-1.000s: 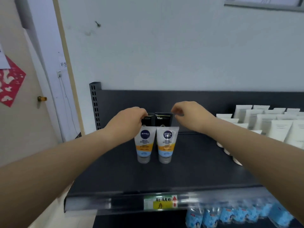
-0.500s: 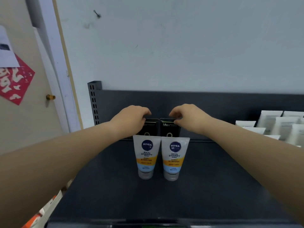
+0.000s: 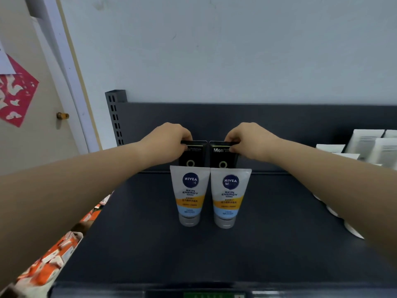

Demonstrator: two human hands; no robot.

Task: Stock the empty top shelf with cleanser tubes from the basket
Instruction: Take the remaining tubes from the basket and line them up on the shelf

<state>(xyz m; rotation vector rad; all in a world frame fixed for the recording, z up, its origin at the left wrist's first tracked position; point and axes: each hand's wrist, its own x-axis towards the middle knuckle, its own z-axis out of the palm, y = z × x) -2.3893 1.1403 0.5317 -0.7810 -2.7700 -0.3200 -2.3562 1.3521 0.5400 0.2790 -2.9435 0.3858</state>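
We see a dark top shelf with a raised back panel. Near its middle, cap-down and just beside each other, stand the left white tube and the right white tube. Right behind them rise the left black tube and the right black tube, lower ends hidden. At the shelf's right end crowd pale tubes.

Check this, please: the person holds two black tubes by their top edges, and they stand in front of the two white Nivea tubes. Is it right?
Not quite. The head view shows the black tubes behind the white Nivea tubes, not in front. The rest holds: the left grip and the right grip each pinch one black tube's top edge.
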